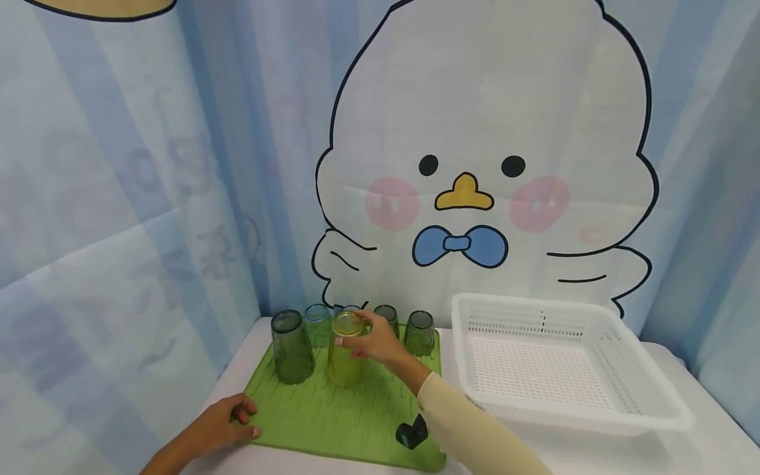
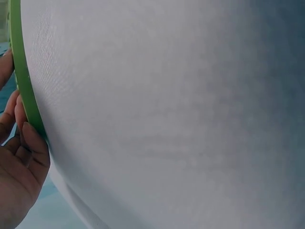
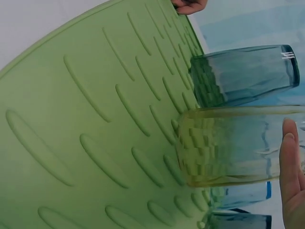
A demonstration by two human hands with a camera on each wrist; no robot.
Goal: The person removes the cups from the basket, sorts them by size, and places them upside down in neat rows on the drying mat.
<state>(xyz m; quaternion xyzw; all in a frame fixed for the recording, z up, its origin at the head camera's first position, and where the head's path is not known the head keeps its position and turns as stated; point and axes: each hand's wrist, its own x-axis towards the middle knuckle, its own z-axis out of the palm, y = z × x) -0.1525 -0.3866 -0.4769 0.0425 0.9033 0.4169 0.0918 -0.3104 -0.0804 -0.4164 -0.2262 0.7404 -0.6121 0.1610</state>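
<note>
In the head view, my right hand [image 1: 374,340] grips a tall yellow-tinted glass [image 1: 344,369] near its top. The glass stands upright on a green ribbed mat [image 1: 332,422], and the right wrist view shows its faceted lower wall [image 3: 205,148] close to the mat. My left hand [image 1: 222,422] rests at the mat's left front edge with loosely bent fingers. In the left wrist view, the thumb [image 2: 35,140] touches the mat's edge [image 2: 26,86]. Left of the yellow glass stands a tall dark grey glass [image 1: 293,349].
Behind the yellow glass stand a bluish glass [image 1: 317,323] and two smaller grey glasses, the nearer one [image 1: 420,335] by the mat's right edge. A white plastic basket [image 1: 570,409] occupies the table's right side. A small black object [image 1: 411,433] shows beside my right sleeve. Printed curtains enclose the table.
</note>
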